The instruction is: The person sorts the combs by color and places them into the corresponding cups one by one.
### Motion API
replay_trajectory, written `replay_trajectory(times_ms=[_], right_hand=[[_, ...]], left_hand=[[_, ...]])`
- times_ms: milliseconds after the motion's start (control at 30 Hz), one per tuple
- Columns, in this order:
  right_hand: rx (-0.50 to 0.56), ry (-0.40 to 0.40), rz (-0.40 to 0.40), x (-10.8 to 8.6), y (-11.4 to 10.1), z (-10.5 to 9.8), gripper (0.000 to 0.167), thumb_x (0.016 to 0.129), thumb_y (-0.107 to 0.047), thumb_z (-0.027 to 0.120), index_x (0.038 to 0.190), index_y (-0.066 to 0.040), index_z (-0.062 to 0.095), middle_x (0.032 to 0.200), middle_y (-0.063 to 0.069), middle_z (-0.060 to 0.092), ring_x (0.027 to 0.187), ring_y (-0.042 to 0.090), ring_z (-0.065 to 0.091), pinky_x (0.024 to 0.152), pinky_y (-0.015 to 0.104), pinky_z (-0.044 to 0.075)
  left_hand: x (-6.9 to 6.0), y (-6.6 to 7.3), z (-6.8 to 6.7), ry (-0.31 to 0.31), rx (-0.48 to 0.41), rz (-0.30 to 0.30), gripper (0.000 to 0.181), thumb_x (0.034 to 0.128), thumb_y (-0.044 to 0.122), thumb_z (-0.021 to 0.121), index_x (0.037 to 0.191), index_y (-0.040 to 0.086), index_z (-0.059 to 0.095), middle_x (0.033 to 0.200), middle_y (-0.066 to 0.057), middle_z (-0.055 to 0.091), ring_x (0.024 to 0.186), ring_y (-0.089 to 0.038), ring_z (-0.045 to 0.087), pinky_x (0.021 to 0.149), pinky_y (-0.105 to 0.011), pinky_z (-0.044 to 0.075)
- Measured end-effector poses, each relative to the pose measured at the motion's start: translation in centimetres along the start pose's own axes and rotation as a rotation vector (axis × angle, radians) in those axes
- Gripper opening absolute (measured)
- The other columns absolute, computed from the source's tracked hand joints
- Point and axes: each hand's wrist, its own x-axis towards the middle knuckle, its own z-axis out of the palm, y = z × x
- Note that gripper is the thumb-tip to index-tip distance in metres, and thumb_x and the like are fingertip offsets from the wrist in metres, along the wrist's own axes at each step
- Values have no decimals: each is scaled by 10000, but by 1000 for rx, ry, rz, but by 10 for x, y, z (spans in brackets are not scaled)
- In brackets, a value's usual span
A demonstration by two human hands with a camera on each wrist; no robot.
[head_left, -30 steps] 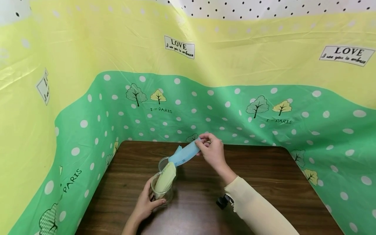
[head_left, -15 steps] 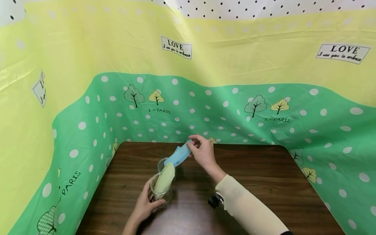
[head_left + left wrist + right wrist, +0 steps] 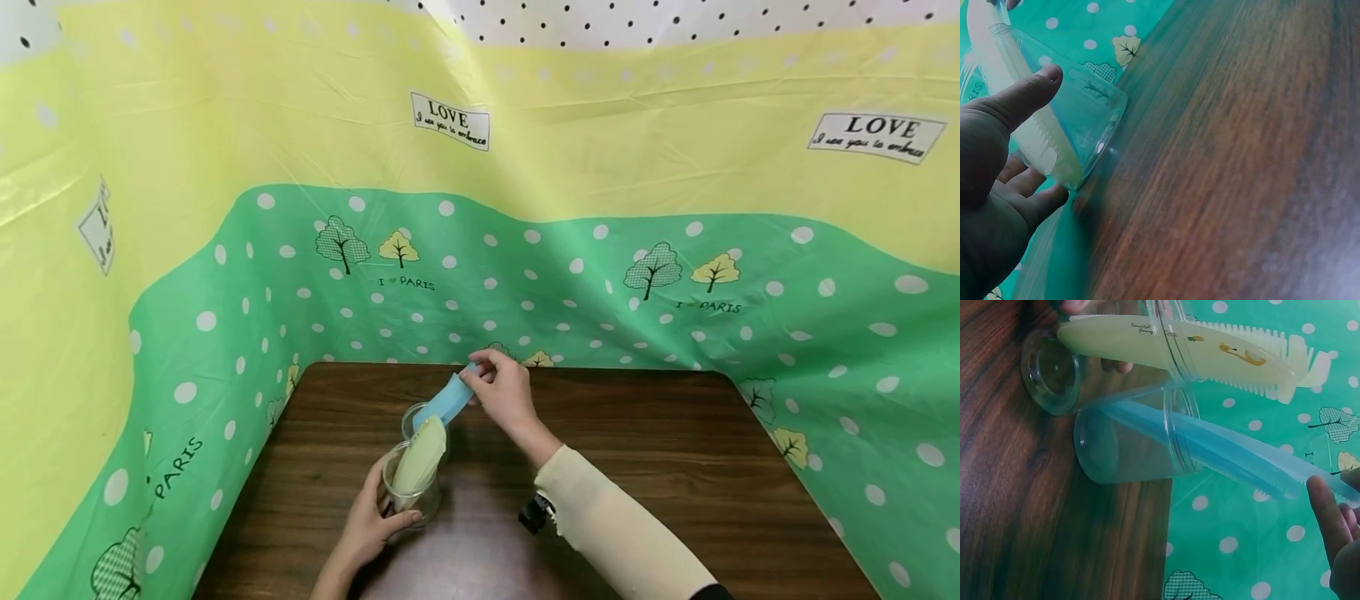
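Note:
My left hand (image 3: 369, 521) grips a clear jar (image 3: 429, 502) around its side. Pale yellow combs (image 3: 422, 457) lean in it, their upper ends above the rim; their teeth show in the right wrist view. Just behind stands a second clear jar (image 3: 1100, 465), mostly hidden in the head view by the front one. My right hand (image 3: 506, 396) pinches the upper end of a light blue comb (image 3: 444, 404), whose lower part is inside the rear jar. Another blue comb (image 3: 1235, 467) leans in that same jar beside it.
Both jars stand on a dark wooden table (image 3: 637, 483). A yellow and green printed curtain (image 3: 570, 275) hangs around the back and sides. A small black device (image 3: 534, 513) sits by the right sleeve (image 3: 611, 521).
My right hand has moved left and slightly down, bringing the blue comb deeper into the rear jar. The left hand and its jar have stayed nearly still.

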Motion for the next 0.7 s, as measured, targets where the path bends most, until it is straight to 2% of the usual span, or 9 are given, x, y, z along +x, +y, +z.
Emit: replay_trajectory(times_ms=[200, 367, 600, 700], right_hand=[[-20, -18, 14, 0, 2, 7, 200, 912, -83, 772, 1109, -61, 741, 902, 98, 647, 669, 163, 637, 504, 311, 604], [-44, -24, 14, 1, 5, 13, 197, 914, -85, 766, 1107, -60, 741, 892, 90, 645, 662, 158, 627, 493, 299, 595], [-204, -13, -18, 3, 13, 21, 183, 902, -172, 797, 1061, -86, 767, 853, 6, 660, 733, 129, 596, 639, 262, 546], [-218, -21, -7, 3, 15, 23, 180, 912, -193, 788, 1058, -88, 770, 847, -7, 657, 730, 124, 591, 657, 272, 532]], left_hand=[[0, 0, 0, -4, -1, 0, 1079, 700, 41, 927, 1585, 243, 342, 1618, -163, 382, 1473, -378, 345, 1085, -137, 358], [1, 1, 0, -2, -3, -14, 1083, 699, 27, 925, 1583, 262, 345, 1622, -134, 385, 1477, -362, 345, 1085, -143, 361], [1, 1, 0, 8, 3, -30, 1090, 691, 43, 933, 1582, 260, 343, 1621, -132, 388, 1474, -339, 352, 1087, -141, 356], [0, 0, 1, 14, 9, -38, 1096, 686, 40, 934, 1583, 259, 344, 1621, -122, 391, 1475, -328, 352, 1096, -157, 355]])
